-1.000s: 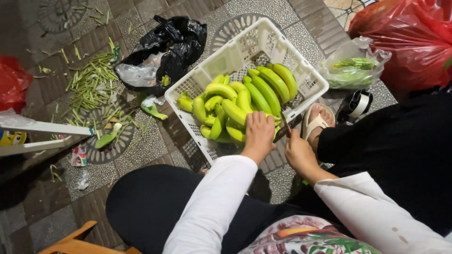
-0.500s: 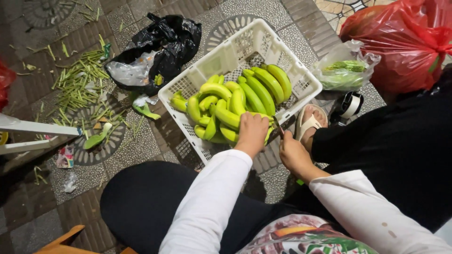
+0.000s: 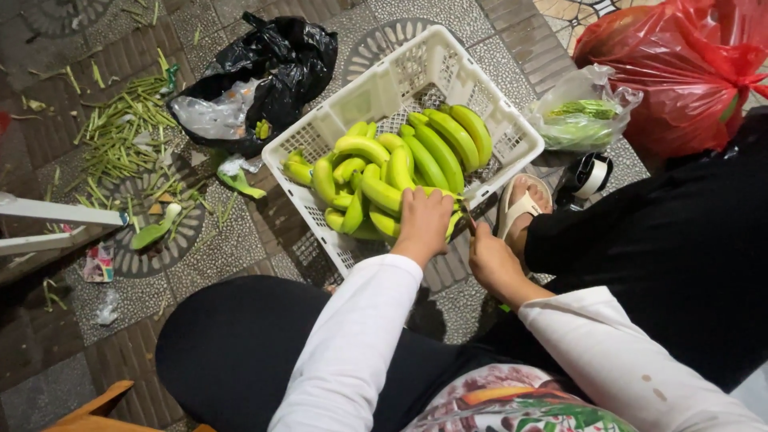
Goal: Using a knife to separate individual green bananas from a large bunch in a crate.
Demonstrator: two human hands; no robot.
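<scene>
At the near rim of the white plastic basket [image 3: 488, 104], the left hand [image 3: 422, 222] lies palm-down with its fingers closed over the stalk end of a bunch of green bananas [image 3: 392, 172], pressing it against the basket's edge. Just to the right of that grip, the right hand [image 3: 490, 254] is curled shut around a small dark-handled knife [image 3: 469, 221], whose short blade points up toward the bananas beside the left hand's knuckles; whether the blade touches the fruit cannot be told. Beyond the left hand, the bunch fans away across the basket floor, the longest bananas lying toward the far right corner and shorter ones toward the left wall. Past the right hand, a foot in a pale sandal [image 3: 522, 206] rests on the patterned paving, with a roll of tape [image 3: 590, 174] just beyond it. Farther out on that side sit a clear bag of green vegetables [image 3: 582, 120] and a large red plastic bag [image 3: 680, 72]. On the other side of the basket, beyond its far left corner, lies a crumpled black plastic bag [image 3: 280, 68], and well apart from it a scatter of green stalk trimmings [image 3: 120, 136] covers the ground.
</scene>
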